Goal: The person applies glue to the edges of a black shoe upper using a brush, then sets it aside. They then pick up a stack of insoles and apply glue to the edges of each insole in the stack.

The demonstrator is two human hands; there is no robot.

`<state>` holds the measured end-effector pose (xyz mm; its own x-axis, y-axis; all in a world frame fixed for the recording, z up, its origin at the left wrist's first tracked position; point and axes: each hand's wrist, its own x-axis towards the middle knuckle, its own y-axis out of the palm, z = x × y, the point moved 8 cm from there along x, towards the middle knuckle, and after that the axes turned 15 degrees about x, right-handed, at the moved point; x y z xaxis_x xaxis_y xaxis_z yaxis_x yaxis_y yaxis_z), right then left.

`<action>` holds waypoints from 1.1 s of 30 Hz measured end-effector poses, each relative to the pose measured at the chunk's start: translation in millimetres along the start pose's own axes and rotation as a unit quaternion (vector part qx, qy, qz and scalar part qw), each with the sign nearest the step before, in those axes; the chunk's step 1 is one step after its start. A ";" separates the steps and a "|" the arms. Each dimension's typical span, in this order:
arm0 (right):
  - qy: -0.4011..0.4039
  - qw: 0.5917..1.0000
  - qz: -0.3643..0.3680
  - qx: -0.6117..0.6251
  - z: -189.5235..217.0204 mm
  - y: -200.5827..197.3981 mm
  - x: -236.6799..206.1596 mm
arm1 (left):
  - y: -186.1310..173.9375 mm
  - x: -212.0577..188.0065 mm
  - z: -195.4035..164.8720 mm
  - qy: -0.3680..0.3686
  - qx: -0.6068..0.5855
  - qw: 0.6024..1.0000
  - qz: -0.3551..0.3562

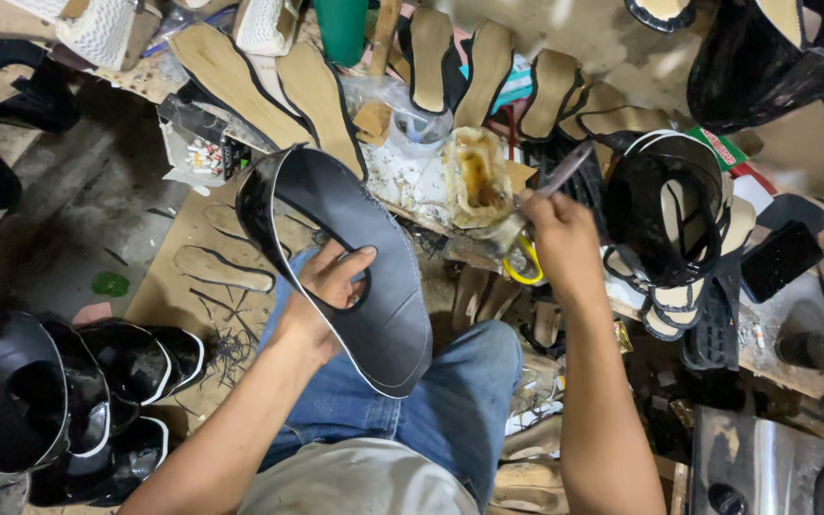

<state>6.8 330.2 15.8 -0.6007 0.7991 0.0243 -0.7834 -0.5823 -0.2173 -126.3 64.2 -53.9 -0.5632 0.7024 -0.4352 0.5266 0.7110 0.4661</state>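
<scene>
My left hand (331, 286) grips a flat black shoe upper (360, 248) with a pale edge, thumb through its oval opening, above my blue-jeaned knee. My right hand (560, 234) holds a thin brush (565, 172) by its handle, with the brush end down at a glue-crusted pot (477, 176) just left of the hand. The upper lies left of the pot and apart from it.
Tan insoles (312, 91) and dark-rimmed soles fan out along the back. A stack of black uppers (674, 224) stands at the right, another pile (78, 401) at lower left. A green cup (342, 29), a yellow tape ring (524, 267) and scraps on cardboard surround the pot.
</scene>
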 end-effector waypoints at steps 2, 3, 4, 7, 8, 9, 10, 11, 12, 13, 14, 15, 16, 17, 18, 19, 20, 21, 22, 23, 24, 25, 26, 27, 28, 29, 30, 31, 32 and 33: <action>0.032 0.988 0.053 0.141 -1.5 5.2 -16.1 | 12.0 -2.7 -9.1 0.004 0.009 1.000 0.011; 0.040 0.983 0.050 0.171 -2.0 5.7 -25.5 | 18.3 -4.4 -13.5 0.011 0.018 1.000 0.021; 0.048 0.977 0.047 0.202 -1.4 8.3 -31.5 | 23.8 -5.4 -18.0 0.020 0.028 0.999 0.030; 0.011 0.959 0.117 0.259 15.2 23.6 -48.0 | 35.1 -8.8 -24.5 0.039 0.065 0.996 0.048; -0.029 0.972 0.115 0.203 23.1 26.3 -50.8 | 37.1 -9.4 -25.9 0.046 0.079 0.994 0.052; -0.069 0.980 0.112 0.147 31.5 29.1 -53.5 | 37.7 -9.7 -24.4 0.038 0.087 0.994 0.052; -0.109 0.984 0.109 0.090 39.7 32.0 -56.9 | 37.5 -9.8 -22.8 0.030 0.095 0.994 0.052; -0.127 0.982 0.103 0.091 45.3 32.4 -61.1 | 36.9 -9.9 -20.6 0.021 0.102 0.993 0.051; -0.144 0.980 0.098 0.093 51.0 32.5 -64.7 | 36.5 -9.7 -21.7 0.034 0.120 0.991 0.051; -0.163 0.978 0.092 0.095 56.5 32.1 -67.3 | 36.3 -9.6 -22.6 0.047 0.137 0.988 0.053; -0.198 0.971 0.109 0.076 64.1 35.8 -70.5 | 35.6 -9.2 -23.9 0.061 0.154 0.985 0.053; -0.232 0.963 0.125 0.057 70.5 39.3 -74.7 | 34.7 -8.5 -21.3 0.052 0.145 0.986 0.056; -0.265 0.953 0.142 0.038 75.9 43.0 -78.8 | 33.4 -7.3 -18.5 0.041 0.135 0.988 0.059; -0.261 0.956 0.134 0.031 75.5 43.1 -78.7 | 32.3 -6.0 -15.7 0.031 0.125 0.990 0.063; -0.258 0.958 0.127 0.023 74.8 43.0 -78.8 | 29.6 -4.1 -16.2 0.041 0.128 0.990 0.051; -0.256 0.959 0.119 0.016 73.5 42.8 -78.9 | 26.3 -1.8 -17.7 0.053 0.131 0.989 0.039; -0.242 0.962 0.124 0.023 70.4 43.9 -77.9 | 22.4 0.6 -20.2 0.064 0.135 0.988 0.028; -0.225 0.965 0.129 0.030 66.2 44.2 -78.5 | 18.6 1.7 -22.0 0.072 0.121 0.990 0.022; -0.207 0.969 0.133 0.037 61.7 43.6 -80.0 | 14.8 2.7 -24.2 0.077 0.106 0.991 0.015; -0.196 0.968 0.148 0.040 58.2 43.9 -82.7 | 11.9 3.2 -26.7 0.082 0.091 0.992 0.009; -0.187 0.968 0.163 0.043 55.2 44.0 -84.7 | 10.8 3.5 -31.7 0.098 0.085 0.992 0.009; -0.179 0.967 0.177 0.047 52.6 43.9 -85.7 | 10.5 3.2 -37.5 0.114 0.078 0.990 0.008; -0.143 0.974 0.172 0.012 45.3 41.4 -83.7 | 11.0 2.1 -43.4 0.130 0.072 0.989 0.008; -0.105 0.980 0.167 -0.023 38.1 38.0 -82.7 | 11.7 0.3 -48.2 0.139 0.066 0.988 0.002; -0.066 0.983 0.162 -0.058 30.8 35.9 -82.1 | 13.2 -1.4 -53.2 0.147 0.060 0.987 -0.004; -0.069 0.985 0.156 0.009 32.5 34.6 -83.3 | 15.8 -3.2 -57.9 0.155 0.054 0.986 -0.008; -0.071 0.983 0.149 0.074 34.5 33.9 -83.8 | 12.9 -3.2 -52.6 0.104 0.022 0.993 -0.044; -0.075 0.977 0.142 0.139 36.7 33.7 -84.7 | 9.9 -5.3 -45.5 0.053 -0.010 0.995 -0.080; -0.134 0.981 0.132 0.051 44.8 35.5 -86.8 | 6.2 -8.0 -38.2 0.004 -0.044 0.992 -0.118; -0.193 0.973 0.120 -0.036 53.0 39.5 -89.2 | 9.7 -8.4 -44.4 0.034 -0.029 0.994 -0.103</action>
<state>21.0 227.9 56.8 -0.7913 0.5176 0.3254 -0.6080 -0.7223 -0.3296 -144.7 63.7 -11.6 -0.6975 0.5372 -0.4743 0.3598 0.8349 0.4165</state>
